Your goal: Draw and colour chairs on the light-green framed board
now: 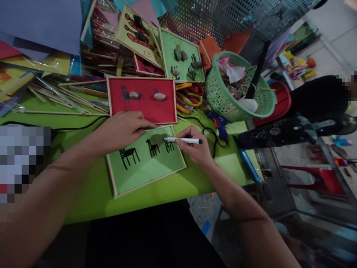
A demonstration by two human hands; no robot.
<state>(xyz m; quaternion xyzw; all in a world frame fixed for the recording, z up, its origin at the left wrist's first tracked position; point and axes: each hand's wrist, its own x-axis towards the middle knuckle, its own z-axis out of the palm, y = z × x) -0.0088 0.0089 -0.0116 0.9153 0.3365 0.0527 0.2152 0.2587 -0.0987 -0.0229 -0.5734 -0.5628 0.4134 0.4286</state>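
A green board [145, 175] edged with thin wooden sticks lies on the table before me, with three black chairs drawn on it. My right hand [195, 146] is closed round a white marker [187, 140] with a black end, its tip at the rightmost chair drawing. My left hand [125, 128] lies flat across the board's upper left edge, fingers stretched out and holding nothing. Just behind sits a red framed board [143, 108], which bears two faint chair drawings and two pale stones.
A light green basket [231, 98] of scraps stands at the right, beside a blue glue gun [219, 124] and scissors [193, 98]. Wooden sticks [67, 98] lie at the left. Behind are a green picture with stones [181, 41] and a yellow picture [125, 20].
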